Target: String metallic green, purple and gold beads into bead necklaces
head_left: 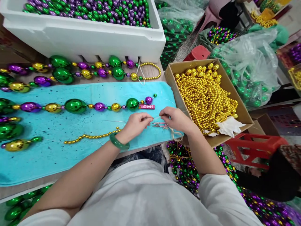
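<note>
My left hand [136, 125], with a green bangle [119, 142] at its wrist, is closed in a pinch. My right hand [175, 118] pinches too, a short way to the right. A pale, thin thread [157, 118] spans the gap between the fingertips. Just below it, small scissors [160, 125] with pink handles lie on the turquoise towel [82, 163]. A strand of small gold beads [90, 137] runs out from beside my left wrist. Beyond the hands lies a string of large green, purple and gold beads [75, 106], its end near a small pink box [147, 107].
A cardboard box of gold beads [202, 97] stands at the right. Behind the towel is a white foam box [94, 37] with green and purple beads. Finished-looking bead strings [86, 74] lie before it. A red stool [256, 146] and a person's dark sleeve [270, 179] appear at right.
</note>
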A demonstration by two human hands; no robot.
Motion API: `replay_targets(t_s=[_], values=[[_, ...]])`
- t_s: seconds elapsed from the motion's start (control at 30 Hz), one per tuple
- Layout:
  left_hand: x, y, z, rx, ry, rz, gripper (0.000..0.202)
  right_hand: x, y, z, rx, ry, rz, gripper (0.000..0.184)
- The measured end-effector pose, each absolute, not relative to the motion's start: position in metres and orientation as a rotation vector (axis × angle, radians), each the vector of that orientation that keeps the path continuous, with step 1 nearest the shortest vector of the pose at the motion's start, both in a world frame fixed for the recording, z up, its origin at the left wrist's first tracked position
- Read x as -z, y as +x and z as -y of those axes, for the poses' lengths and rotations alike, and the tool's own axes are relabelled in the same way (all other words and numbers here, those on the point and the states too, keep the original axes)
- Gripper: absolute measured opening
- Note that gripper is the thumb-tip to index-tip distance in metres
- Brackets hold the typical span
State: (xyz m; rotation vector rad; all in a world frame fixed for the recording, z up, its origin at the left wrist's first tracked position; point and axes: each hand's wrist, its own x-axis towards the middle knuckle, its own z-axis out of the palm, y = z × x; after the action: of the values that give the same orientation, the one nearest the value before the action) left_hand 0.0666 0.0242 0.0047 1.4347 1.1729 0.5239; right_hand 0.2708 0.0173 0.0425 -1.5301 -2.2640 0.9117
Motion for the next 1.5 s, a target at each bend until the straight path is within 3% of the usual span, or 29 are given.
replay_targets(t_s=[0.33, 0.6, 0.83, 1.0, 1.17, 1.3, 1.43, 1.5], values=[[-0.013, 0.000, -0.020, -0.527, 1.484, -1.442, 0.027, -0.089, 0.361, -0.021, 0.038, -2.276, 2.052, 0.028], [-0.011, -0.012, -0.005, -0.453, 1.439, -1.402, 0.033, -0.078, 0.397, -0.027, 0.127, -2.502, 1.803, 0.028], [0.005, 0.027, 0.002, -0.510, 1.316, -1.421, 0.036, -0.080, 0.353, -0.015, 0.090, -2.409, 2.020, 0.029], [0.018, 0.039, -0.004, -0.568, 1.163, -1.434, 0.037, -0.046, 0.277, 0.017, -0.484, -2.044, 2.672, 0.022], [0.014, 0.035, -0.009, -0.654, 0.943, -1.302, 0.042, -0.004, 0.264, 0.029, -0.284, -2.024, 2.761, 0.027], [0.009, 0.031, -0.011, -0.681, 0.912, -1.277, 0.047, -0.002, 0.275, 0.031, -0.297, -1.897, 2.737, 0.029], [0.007, 0.034, -0.008, -0.717, 0.982, -1.272, 0.054, -0.008, 0.271, 0.046, -0.811, -1.728, 2.374, 0.016], [0.006, 0.036, -0.007, -0.727, 0.995, -1.262, 0.056, -0.008, 0.261, 0.055, -1.143, -1.608, 2.072, 0.019]])
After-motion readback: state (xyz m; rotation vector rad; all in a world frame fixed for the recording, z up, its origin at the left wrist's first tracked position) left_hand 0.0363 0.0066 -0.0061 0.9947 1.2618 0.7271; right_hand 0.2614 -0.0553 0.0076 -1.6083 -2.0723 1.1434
